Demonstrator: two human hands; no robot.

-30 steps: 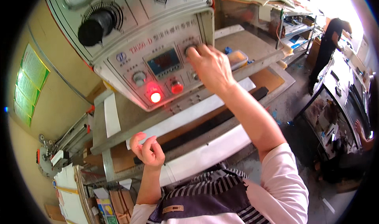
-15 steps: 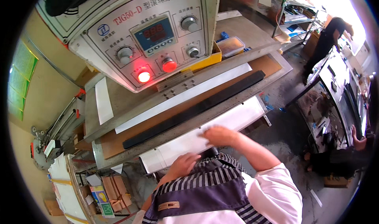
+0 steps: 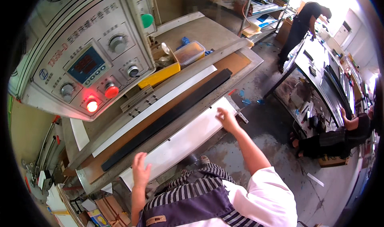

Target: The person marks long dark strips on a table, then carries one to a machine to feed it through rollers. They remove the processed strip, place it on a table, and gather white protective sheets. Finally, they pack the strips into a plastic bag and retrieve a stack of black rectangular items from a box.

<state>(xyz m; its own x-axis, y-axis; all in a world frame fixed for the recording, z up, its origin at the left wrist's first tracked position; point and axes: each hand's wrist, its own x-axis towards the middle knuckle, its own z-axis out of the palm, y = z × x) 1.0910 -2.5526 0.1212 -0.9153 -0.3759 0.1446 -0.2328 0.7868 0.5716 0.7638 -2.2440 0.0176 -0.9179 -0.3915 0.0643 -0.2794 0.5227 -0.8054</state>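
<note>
A long white ledge (image 3: pixel 180 140) runs along the front of a machine, with what looks like white sheet on it. Over its left end is my left hand (image 3: pixel 141 172), raised with fingers apart and nothing in it. My right hand (image 3: pixel 228 120) is at the ledge's right end, its fingers spread and slightly bent; whether they touch the white surface I cannot tell. Behind the ledge, a long black bar (image 3: pixel 168 119) lies along a brown board (image 3: pixel 237 63). A white paper strip (image 3: pixel 160 109) lies partly under the metal bar (image 3: pixel 216 59) beyond.
A control panel (image 3: pixel 86 63) with a lit red lamp (image 3: pixel 92 106), knobs and a display stands at upper left. Behind the metal bar are a yellow bin (image 3: pixel 160 75) and a clear plastic box (image 3: pixel 189 53). Two people work at a table (image 3: pixel 312 65) on the right.
My hands have moved apart from near the ledge's middle, the left toward its left end, the right toward its right end. The whole view has shifted, bringing the panel further left.
</note>
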